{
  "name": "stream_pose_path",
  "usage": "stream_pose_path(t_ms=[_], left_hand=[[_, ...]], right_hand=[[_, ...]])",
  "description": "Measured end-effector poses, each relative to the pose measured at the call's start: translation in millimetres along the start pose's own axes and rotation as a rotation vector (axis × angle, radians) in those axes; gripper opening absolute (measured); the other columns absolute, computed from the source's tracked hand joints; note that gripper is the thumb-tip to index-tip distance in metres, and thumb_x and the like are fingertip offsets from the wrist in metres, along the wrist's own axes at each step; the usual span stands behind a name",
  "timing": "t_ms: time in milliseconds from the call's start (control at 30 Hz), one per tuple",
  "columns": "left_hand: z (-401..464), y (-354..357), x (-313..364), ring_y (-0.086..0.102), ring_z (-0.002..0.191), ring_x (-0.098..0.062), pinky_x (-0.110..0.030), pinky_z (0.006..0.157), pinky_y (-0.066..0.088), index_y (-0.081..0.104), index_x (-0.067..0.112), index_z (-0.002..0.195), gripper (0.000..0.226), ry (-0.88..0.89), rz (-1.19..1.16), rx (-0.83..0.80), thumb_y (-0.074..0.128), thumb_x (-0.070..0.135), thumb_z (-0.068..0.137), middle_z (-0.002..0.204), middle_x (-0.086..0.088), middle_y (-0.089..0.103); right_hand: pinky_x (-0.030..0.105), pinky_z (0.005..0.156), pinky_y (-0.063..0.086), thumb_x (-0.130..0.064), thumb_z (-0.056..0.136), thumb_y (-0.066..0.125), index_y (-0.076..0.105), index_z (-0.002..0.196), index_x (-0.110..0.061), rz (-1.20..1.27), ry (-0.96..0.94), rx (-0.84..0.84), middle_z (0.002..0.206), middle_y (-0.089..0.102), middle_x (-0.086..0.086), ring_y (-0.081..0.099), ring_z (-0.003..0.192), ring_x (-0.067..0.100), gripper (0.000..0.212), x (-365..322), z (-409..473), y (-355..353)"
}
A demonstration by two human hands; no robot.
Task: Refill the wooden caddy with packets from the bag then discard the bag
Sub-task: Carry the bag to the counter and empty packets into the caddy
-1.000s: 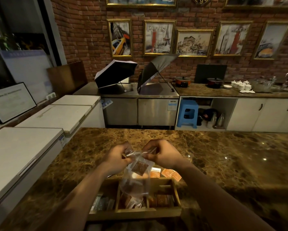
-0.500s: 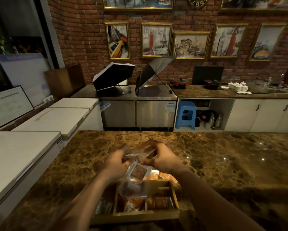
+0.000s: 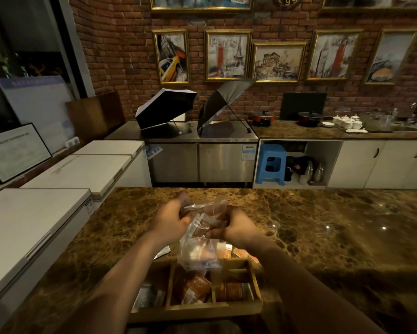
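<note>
A: From the head view, what has changed in the last second?

B: The bag [image 3: 197, 239] has shifted. A second ago the two hands pinched its top edge and it hung straight down; now they have closed in and bunched its upper part between them. The left hand [image 3: 170, 219] grips the crumpled mouth, and the right hand [image 3: 236, 229] pinches the plastic with what looks like a brown packet [image 3: 203, 226] inside it.

A: Where does the bag sit relative to the caddy [image 3: 195, 289]?

B: Its lower end dangles just above the middle compartment, which already holds orange packets. The caddy stands on the tabletop [image 3: 323, 237] at the near edge, between the forearms. A few more packets lie on the tabletop just behind it.

A: What does that mean for the task?

B: Probably the person is working a packet up through the plastic toward the opening. Refilling is under way; the bag seems to hold some contents yet, so discarding it comes later.
</note>
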State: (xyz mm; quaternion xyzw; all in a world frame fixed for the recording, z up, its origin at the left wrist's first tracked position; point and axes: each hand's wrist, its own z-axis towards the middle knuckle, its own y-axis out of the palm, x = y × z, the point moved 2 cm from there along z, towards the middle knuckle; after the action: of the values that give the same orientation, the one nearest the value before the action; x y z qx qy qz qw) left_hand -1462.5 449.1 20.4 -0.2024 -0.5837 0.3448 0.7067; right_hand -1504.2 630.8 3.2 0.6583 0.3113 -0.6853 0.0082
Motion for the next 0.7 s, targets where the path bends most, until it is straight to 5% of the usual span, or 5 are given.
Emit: stream_pose_path(t_ms=[100, 400, 567, 700], left_hand=[[5.7, -2.3, 14.3, 0.059, 0.085, -0.002, -0.020, 0.064, 0.045, 0.053, 0.029, 0.096, 0.015, 0.054, -0.002, 0.004, 0.063, 0.019, 0.095, 0.091, 0.013, 0.062], [13.3, 39.7, 43.3, 0.058, 0.086, 0.003, -0.026, 0.069, 0.050, 0.055, 0.029, 0.105, 0.014, 0.054, -0.038, -0.057, 0.063, 0.026, 0.095, 0.094, 0.017, 0.063], [3.4, 71.5, 33.5, 0.060, 0.086, -0.004, -0.025, 0.068, 0.047, 0.054, 0.025, 0.107, 0.017, -0.005, -0.036, -0.108, 0.064, 0.029, 0.094, 0.099, 0.011, 0.065], [-0.1, 81.4, 24.1, 0.063, 0.093, -0.013, -0.028, 0.071, 0.044, 0.055, 0.026, 0.108, 0.019, -0.042, 0.016, -0.155, 0.065, 0.034, 0.094, 0.106, 0.009, 0.067]], right_hand=[[0.036, 0.090, 0.060, -0.010, 0.074, 0.087, 0.062, 0.119, -0.019, -0.037, -0.032, 0.053, 0.109, 0.071, -0.005, 0.068, 0.101, 0.012, 0.053, -5.0, 1.4, -12.2], [0.025, 0.073, 0.058, -0.009, 0.074, 0.086, 0.059, 0.104, -0.032, -0.114, 0.024, 0.088, 0.105, 0.068, -0.006, 0.068, 0.095, 0.012, 0.047, 14.6, -15.2, -61.0], [0.024, 0.081, 0.057, -0.012, 0.073, 0.088, 0.060, 0.111, -0.028, -0.170, 0.094, 0.071, 0.108, 0.068, -0.006, 0.066, 0.099, 0.009, 0.050, 44.3, -25.0, -59.8], [0.014, 0.064, 0.053, -0.016, 0.078, 0.086, 0.062, 0.106, -0.027, -0.188, 0.128, 0.028, 0.098, 0.072, -0.007, 0.069, 0.082, 0.003, 0.038, 60.2, -26.6, -54.9]])
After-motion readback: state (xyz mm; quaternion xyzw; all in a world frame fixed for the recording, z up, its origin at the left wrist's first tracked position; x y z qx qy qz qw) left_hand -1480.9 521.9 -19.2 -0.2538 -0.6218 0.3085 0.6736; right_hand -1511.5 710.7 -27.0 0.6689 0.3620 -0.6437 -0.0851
